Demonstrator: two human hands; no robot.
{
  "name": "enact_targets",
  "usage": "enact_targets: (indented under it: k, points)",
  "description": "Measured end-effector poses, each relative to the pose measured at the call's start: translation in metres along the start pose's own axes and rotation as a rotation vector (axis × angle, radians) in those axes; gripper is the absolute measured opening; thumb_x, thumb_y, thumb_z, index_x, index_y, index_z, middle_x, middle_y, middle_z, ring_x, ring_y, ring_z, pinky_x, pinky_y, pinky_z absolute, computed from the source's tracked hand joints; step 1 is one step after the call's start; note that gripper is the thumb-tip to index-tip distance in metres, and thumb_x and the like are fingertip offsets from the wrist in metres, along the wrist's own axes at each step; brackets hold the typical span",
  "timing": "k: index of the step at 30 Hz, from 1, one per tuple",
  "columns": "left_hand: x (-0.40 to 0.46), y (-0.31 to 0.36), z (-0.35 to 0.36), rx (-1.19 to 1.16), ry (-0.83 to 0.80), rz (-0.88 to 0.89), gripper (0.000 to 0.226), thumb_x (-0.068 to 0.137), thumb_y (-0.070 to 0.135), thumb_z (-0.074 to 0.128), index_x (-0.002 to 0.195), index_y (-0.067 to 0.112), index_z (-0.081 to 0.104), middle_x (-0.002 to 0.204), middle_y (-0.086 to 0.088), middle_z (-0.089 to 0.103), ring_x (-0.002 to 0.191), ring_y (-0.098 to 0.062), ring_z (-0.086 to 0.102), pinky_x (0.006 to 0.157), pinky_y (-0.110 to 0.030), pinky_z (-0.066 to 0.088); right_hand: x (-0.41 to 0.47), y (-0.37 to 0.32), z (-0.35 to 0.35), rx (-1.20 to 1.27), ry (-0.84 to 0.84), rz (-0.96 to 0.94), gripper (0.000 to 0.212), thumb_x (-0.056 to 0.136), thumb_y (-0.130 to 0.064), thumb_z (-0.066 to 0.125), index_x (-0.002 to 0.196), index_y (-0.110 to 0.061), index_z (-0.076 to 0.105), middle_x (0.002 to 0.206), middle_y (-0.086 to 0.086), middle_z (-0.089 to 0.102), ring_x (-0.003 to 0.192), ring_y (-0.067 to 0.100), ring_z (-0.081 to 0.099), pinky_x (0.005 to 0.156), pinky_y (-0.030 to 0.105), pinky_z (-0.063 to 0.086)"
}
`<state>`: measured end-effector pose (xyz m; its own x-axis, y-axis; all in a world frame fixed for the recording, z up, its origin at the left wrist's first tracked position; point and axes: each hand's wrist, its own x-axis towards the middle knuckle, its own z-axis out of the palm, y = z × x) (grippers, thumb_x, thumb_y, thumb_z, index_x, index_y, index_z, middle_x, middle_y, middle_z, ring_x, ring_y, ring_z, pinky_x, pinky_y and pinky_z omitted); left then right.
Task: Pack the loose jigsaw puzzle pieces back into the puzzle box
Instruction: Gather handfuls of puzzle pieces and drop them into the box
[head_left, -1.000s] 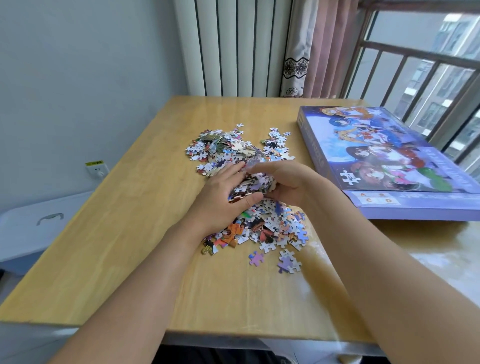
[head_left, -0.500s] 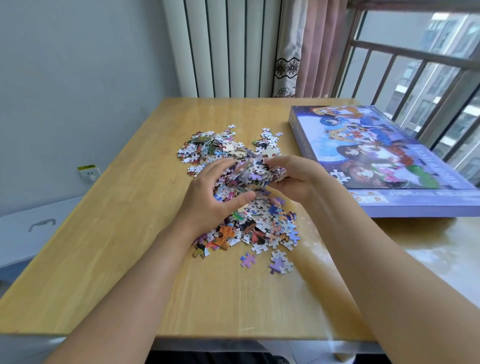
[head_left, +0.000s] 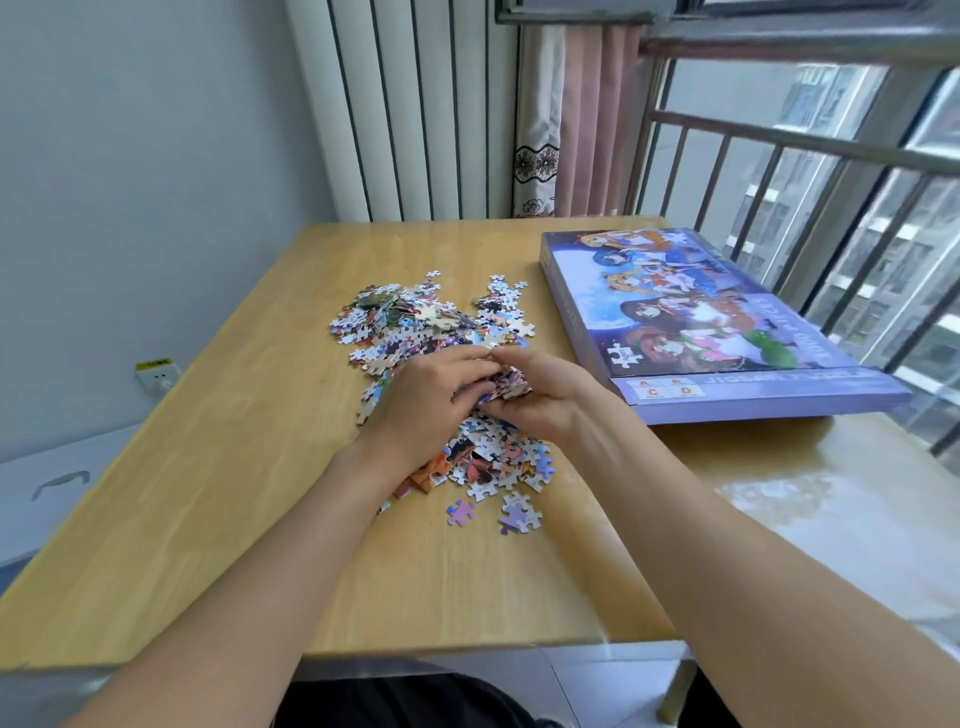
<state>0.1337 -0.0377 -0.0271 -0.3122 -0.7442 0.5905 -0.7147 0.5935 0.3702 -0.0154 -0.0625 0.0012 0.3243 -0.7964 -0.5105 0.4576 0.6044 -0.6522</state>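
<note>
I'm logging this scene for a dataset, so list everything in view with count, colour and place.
puzzle pieces: a large loose heap, multicoloured, table centre
handful of pieces: one clump, between both hands
puzzle box: one, purple with cartoon picture, closed, table's right side
table: one, light wood
curtain: one, pink, behind table
window railing: grey bars, right
wall socket: one, white, left wall
left hand: gripping the clump
right hand: gripping the clump

Wooden table (head_left: 208, 519), barred window (head_left: 810, 208)
</note>
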Motion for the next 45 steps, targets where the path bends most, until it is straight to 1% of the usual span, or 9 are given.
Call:
enact_targets:
  k: [3,7,12,18,23,26,29,35,45]
  points:
    - [0.002,0.004,-0.002,-0.095,0.017,-0.08,0.031,0.084,0.017,0.078,0.115,0.015,0.075,0.115,0.002,0.073,0.105,-0.004,0.066,0.096,-0.026,0.053,-0.007,-0.001,-0.001,-0.066,0.034,-0.034,0.015,0.105,-0.012,0.048,0.106,-0.002,0.059,0.123,0.019,0.059,0.105,0.024,0.061,0.095,0.033,0.048]
    - [-0.001,0.014,-0.008,-0.311,0.097,-0.234,0.041,0.079,0.025,0.084,0.117,0.016,0.071,0.109,0.009,0.072,0.102,0.002,0.066,0.088,-0.012,0.051,-0.021,-0.008,-0.007,-0.141,0.109,-0.097,0.007,0.101,-0.002,0.051,0.099,0.0,0.057,0.096,0.017,0.061,0.084,0.026,0.064,0.061,0.034,0.056]
    - [-0.003,0.018,-0.008,-0.334,0.205,-0.326,0.02,0.092,0.023,0.07,0.111,0.018,0.072,0.105,0.01,0.071,0.101,-0.002,0.066,0.083,-0.018,0.056,-0.035,-0.019,-0.015,0.053,0.075,-0.045,0.012,0.1,0.001,0.048,0.11,0.007,0.051,0.116,0.03,0.058,0.118,0.04,0.058,0.1,0.052,0.049]
    - [0.008,0.023,0.001,-0.064,-0.043,-0.264,0.045,0.086,0.011,0.072,0.129,0.021,0.061,0.123,0.007,0.064,0.114,-0.011,0.059,0.096,-0.036,0.052,-0.062,-0.031,-0.015,0.227,0.001,-0.092,0.014,0.102,-0.001,0.046,0.102,0.012,0.05,0.114,0.031,0.056,0.119,0.038,0.057,0.097,0.049,0.049]
    - [0.031,0.061,0.028,-0.146,-0.294,-0.205,0.069,0.072,0.034,0.086,0.131,0.02,0.054,0.127,0.007,0.059,0.116,-0.007,0.054,0.094,-0.023,0.043,-0.089,-0.054,-0.027,0.235,0.008,-0.169,0.013,0.102,0.0,0.047,0.099,0.012,0.05,0.114,0.029,0.056,0.124,0.037,0.055,0.098,0.048,0.049]
    - [0.048,0.079,0.053,-0.141,-0.335,-0.192,0.051,0.064,0.05,0.084,0.108,0.033,0.063,0.103,0.01,0.064,0.094,-0.006,0.062,0.076,-0.022,0.049,-0.102,-0.065,-0.044,0.205,0.061,-0.211,0.011,0.101,0.0,0.049,0.105,0.011,0.051,0.109,0.027,0.058,0.114,0.037,0.059,0.085,0.045,0.053]
    - [0.059,0.096,0.072,-0.116,-0.272,-0.119,0.029,0.08,0.021,0.074,0.076,0.041,0.054,0.072,0.02,0.054,0.072,-0.007,0.061,0.055,-0.009,0.037,-0.118,-0.071,-0.061,0.201,0.108,-0.253,0.017,0.101,0.0,0.05,0.115,0.009,0.048,0.105,0.027,0.059,0.093,0.036,0.062,0.07,0.046,0.053]
    - [0.076,0.099,0.083,-0.257,-0.12,-0.259,0.024,0.093,0.039,0.065,0.074,0.028,0.072,0.052,0.014,0.063,0.061,-0.008,0.067,0.067,-0.035,0.055,-0.15,-0.077,-0.089,0.238,0.077,-0.305,0.02,0.098,0.002,0.053,0.118,0.004,0.052,0.109,0.028,0.063,0.093,0.037,0.065,0.064,0.047,0.059]
    - [0.107,0.105,0.067,-0.355,0.009,-0.421,0.028,0.094,0.034,0.066,0.113,0.013,0.071,0.099,0.002,0.072,0.093,-0.015,0.064,0.076,-0.022,0.041,-0.146,-0.06,-0.117,0.322,0.219,-0.262,0.033,0.1,0.002,0.051,0.132,0.008,0.049,0.133,0.025,0.058,0.121,0.033,0.059,0.092,0.045,0.05]
